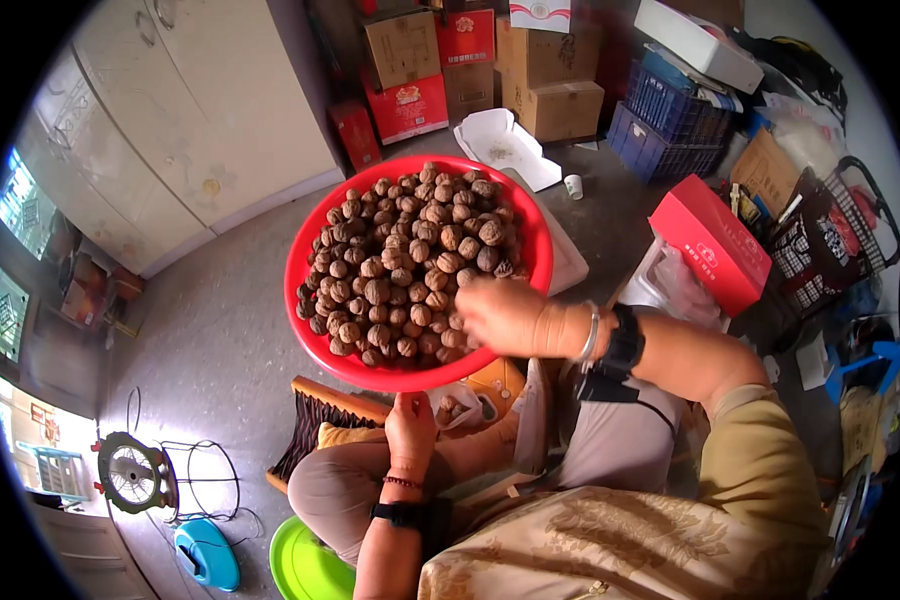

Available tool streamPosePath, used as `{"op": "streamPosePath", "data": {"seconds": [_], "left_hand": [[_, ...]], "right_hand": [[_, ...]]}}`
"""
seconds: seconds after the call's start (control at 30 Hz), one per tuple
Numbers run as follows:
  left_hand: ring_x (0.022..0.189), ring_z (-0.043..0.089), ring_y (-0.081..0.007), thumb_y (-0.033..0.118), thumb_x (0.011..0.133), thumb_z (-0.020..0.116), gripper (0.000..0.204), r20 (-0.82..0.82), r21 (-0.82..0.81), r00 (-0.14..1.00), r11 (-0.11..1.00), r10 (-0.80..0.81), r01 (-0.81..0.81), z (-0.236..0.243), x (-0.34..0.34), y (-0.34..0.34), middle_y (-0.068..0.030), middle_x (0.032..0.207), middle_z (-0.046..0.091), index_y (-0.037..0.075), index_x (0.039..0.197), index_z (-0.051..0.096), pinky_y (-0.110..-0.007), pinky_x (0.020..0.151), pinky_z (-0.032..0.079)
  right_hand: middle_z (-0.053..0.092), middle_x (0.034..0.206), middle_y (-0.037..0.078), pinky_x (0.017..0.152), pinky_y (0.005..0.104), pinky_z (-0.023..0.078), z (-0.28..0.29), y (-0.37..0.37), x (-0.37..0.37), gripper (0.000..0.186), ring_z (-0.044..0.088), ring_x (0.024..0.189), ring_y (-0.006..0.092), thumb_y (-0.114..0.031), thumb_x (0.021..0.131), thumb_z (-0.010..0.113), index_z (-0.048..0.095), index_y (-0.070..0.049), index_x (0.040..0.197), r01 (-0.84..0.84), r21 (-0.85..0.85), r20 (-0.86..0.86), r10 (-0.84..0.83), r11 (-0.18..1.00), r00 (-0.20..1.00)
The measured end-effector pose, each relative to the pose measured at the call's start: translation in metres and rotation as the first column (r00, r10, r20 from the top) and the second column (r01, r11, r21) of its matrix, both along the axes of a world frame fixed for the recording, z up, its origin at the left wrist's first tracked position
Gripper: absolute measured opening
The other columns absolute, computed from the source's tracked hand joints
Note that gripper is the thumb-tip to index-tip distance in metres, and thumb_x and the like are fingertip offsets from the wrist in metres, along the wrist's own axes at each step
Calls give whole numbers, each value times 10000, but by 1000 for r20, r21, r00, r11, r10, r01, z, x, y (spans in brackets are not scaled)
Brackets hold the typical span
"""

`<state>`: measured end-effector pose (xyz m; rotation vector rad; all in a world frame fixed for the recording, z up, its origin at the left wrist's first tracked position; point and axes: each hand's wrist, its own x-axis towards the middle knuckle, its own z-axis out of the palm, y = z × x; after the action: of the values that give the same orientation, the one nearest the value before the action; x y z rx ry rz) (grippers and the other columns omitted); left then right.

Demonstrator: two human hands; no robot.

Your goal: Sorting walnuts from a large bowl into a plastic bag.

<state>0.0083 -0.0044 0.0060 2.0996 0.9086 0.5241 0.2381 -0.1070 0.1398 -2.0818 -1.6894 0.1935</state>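
Note:
A wide red basin [315,358], heaped with brown walnuts [395,270], stands in front of me. My right hand [505,318] reaches over its right side, down at the walnuts; its fingers are smeared by motion and partly hidden, so I cannot see whether they grip one. Just below the near rim is my left hand [411,435], closed with the thumb up, close against the basin. What it holds, if anything, is hidden. A pale plastic bag [485,408] with a few walnuts lies below the basin, between my legs.
Cardboard boxes [560,105] and red cartons [407,105] stand at the back, blue crates [660,140] back right. A red box [710,245] and a black basket [820,235] sit at right. At left are a fan [132,473] and a lime-green lid-like disc [305,565].

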Motion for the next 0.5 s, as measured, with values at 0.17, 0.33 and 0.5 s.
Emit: {"op": "streamPosePath", "data": {"seconds": [0.17, 0.33, 0.5], "left_hand": [[665, 638, -280, 147, 929, 620, 125, 71, -98, 997, 995, 16, -9, -5, 1, 3, -158, 732, 643, 22, 931, 626, -376, 603, 503], [707, 670, -338, 150, 925, 622, 133, 136, -180, 990, 984, 33, -8, -20, -3, 7, -199, 780, 666, 19, 940, 642, -390, 635, 519], [713, 682, -263, 134, 916, 637, 113, 124, -348, 991, 938, 48, -1, -24, -5, 7, -158, 790, 690, 28, 949, 659, -361, 662, 529]], "right_hand": [[621, 1032, 246, 813, 472, 534, 3, 0, 43, 264, 645, 946, 404, -200, 826, 690, 585, 23, 921, 415, 16, 164, -412, 910, 897], [629, 1092, 256, 880, 469, 514, -19, 2, 58, 364, 624, 1029, 409, -243, 790, 741, 604, 24, 996, 450, -144, 79, -443, 881, 893], [635, 1061, 224, 846, 441, 517, -16, 2, 65, 306, 628, 994, 402, -142, 774, 737, 571, -10, 994, 436, -154, -71, -450, 887, 890]]}}
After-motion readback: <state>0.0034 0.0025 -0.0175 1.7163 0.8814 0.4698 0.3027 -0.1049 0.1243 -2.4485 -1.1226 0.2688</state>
